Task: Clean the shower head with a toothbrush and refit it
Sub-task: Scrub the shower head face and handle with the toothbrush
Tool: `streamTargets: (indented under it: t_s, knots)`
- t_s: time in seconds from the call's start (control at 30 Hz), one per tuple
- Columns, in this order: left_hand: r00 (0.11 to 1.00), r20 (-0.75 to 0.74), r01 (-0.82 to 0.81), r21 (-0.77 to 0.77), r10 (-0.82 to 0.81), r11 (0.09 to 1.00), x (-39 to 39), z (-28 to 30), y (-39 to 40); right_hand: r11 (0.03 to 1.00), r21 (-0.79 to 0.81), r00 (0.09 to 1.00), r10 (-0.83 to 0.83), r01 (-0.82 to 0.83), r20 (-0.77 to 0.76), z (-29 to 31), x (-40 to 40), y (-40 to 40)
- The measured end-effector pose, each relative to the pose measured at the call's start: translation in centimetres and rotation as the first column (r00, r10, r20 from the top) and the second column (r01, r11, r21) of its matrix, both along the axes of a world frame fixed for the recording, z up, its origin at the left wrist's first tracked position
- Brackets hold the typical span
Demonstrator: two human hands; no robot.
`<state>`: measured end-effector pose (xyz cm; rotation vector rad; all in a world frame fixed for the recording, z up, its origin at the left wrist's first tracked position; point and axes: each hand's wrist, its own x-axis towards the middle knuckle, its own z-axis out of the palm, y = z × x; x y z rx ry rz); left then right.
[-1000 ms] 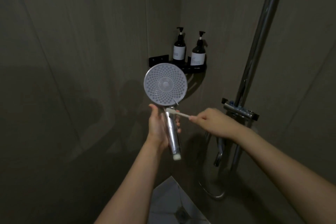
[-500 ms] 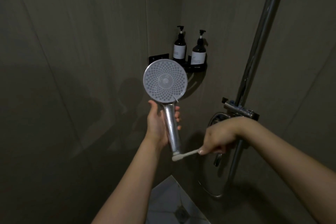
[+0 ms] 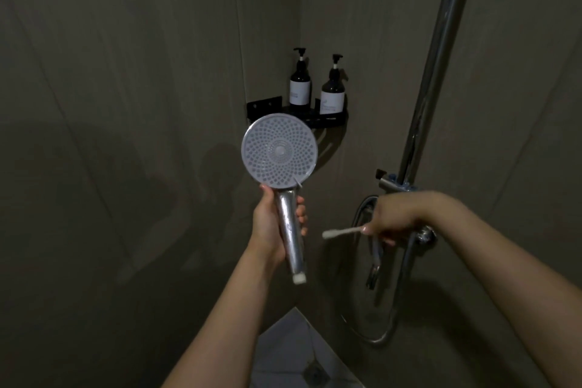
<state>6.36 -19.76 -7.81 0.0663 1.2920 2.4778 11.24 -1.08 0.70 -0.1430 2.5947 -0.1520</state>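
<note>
The detached shower head [image 3: 279,153] stands upright in front of me, its round white nozzle face turned toward me. My left hand [image 3: 270,224] grips its chrome handle, whose white threaded end points down. My right hand [image 3: 392,219] pinches a white toothbrush [image 3: 341,232] by the handle. The brush lies level with its head pointing left, a short gap to the right of the shower handle and not touching it. The loose chrome hose [image 3: 390,299] hangs in a loop below my right hand.
A chrome riser pipe [image 3: 437,50] runs up the right wall to the mixer valve [image 3: 395,184]. Two dark pump bottles [image 3: 300,85] stand on a black corner shelf [image 3: 329,118]. A floor drain [image 3: 313,373] shows at the bottom.
My right hand dropped the toothbrush from the neck of the shower head to its lower end, then drew it away to the right. My left hand held the shower head almost still.
</note>
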Motion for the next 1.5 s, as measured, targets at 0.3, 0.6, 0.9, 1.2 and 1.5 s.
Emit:
streamTargets:
  t_s: [0.3,0.6,0.9,1.2,1.5]
  knots:
    - [0.999,0.017,0.042,-0.009,-0.042,0.999,0.3,0.1,0.9,0.926,-0.377,0.874,-0.203,0.025,-0.441,1.6,-1.9,-1.8]
    - [0.999,0.008,0.033,-0.052,-0.032,0.998,0.3,0.2,0.2,0.892,-0.441,0.821,-0.324,0.100,-0.469,1.6,-1.3,-3.7]
    - [0.995,0.009,0.096,-0.135,-0.096,0.986,0.6,-0.1,0.6,0.883,-0.451,0.802,-0.362,0.131,-0.476,1.8,-1.3,-5.4]
    - [0.994,-0.021,0.098,-0.236,-0.106,0.967,1.0,-0.1,1.0,0.869,-0.464,0.737,-0.425,0.170,-0.526,1.7,-1.3,-5.6]
    - [0.995,-0.075,0.047,-0.302,-0.072,0.952,1.3,-0.7,1.2,0.836,-0.511,0.718,-0.479,0.198,-0.505,1.5,-0.9,-4.9]
